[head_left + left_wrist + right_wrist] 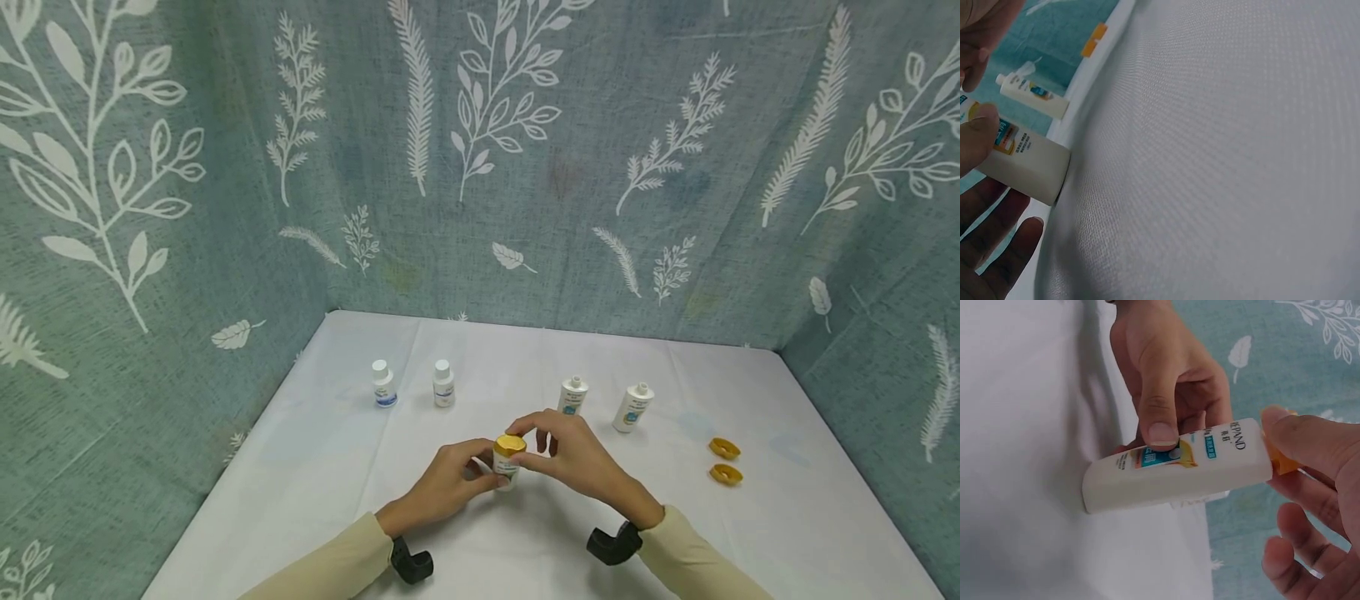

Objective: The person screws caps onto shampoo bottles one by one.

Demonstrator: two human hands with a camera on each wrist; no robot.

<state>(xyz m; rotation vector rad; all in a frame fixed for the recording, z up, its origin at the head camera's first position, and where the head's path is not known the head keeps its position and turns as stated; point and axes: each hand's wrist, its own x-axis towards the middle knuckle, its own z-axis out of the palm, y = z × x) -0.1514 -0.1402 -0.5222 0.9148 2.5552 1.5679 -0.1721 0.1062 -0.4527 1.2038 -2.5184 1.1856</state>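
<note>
A white shampoo-type bottle (1179, 478) with a teal and yellow label stands on the white-covered table in front of me. My left hand (448, 477) grips its lower body, thumb over the label in the right wrist view. At the top, my right hand (567, 450) pinches the yellow-orange cap (510, 445) between thumb and fingers. The cap sits at the bottle's neck, its far side partly hidden by the fingers. In the left wrist view the base of the bottle meets the cloth.
Two similar white bottles (632, 408) without caps stand behind my right hand. Two yellow-orange caps (726, 475) lie on the table (810, 517) at the right. Farther back on the left are two small white bottles (443, 385) with white caps. Patterned green curtains (525, 250) surround the table.
</note>
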